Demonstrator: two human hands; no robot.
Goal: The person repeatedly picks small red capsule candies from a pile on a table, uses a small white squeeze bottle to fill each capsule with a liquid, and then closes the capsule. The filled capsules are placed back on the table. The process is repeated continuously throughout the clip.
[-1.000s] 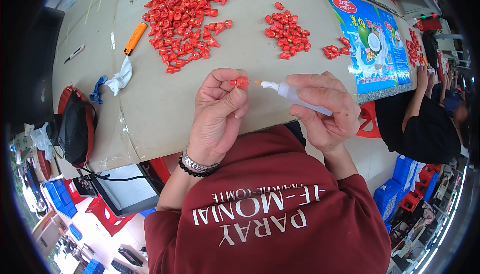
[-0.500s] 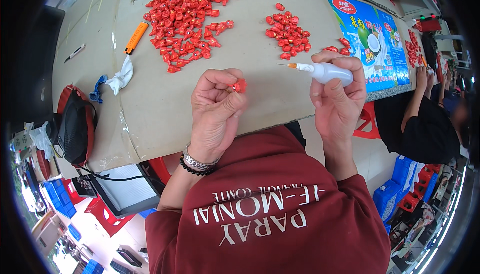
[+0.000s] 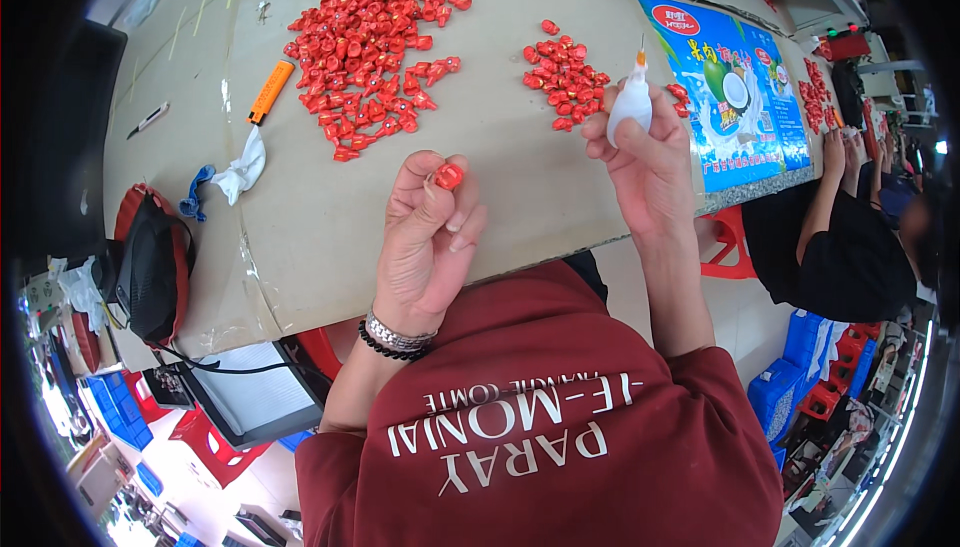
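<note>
Between the thumb and fingers of my left hand point(image 3: 425, 232) is a small red plastic part point(image 3: 449, 176), held above the near part of the table. My right hand point(image 3: 645, 152) is wrapped round a white squeeze bottle point(image 3: 631, 112) with an orange-based needle tip, which points up and away from me. Beyond my left hand lies a large heap of similar red parts point(image 3: 365, 52). A smaller pile of red parts point(image 3: 566, 79) sits just left of the bottle. Some red parts near my right hand are partly hidden behind it.
An orange utility knife point(image 3: 270, 92), a white cloth point(image 3: 240, 167) and a pen point(image 3: 148, 120) lie on the left of the table point(image 3: 320, 237). A black-and-red bag point(image 3: 152, 259) stands at its left edge. To the right are a blue printed sheet point(image 3: 735, 97) and a co-worker's arm point(image 3: 825, 192).
My right hand has tipped the bottle from pointing left to pointing upward and shifted slightly left. My left hand has drawn slightly left, still with a red part, now turned differently.
</note>
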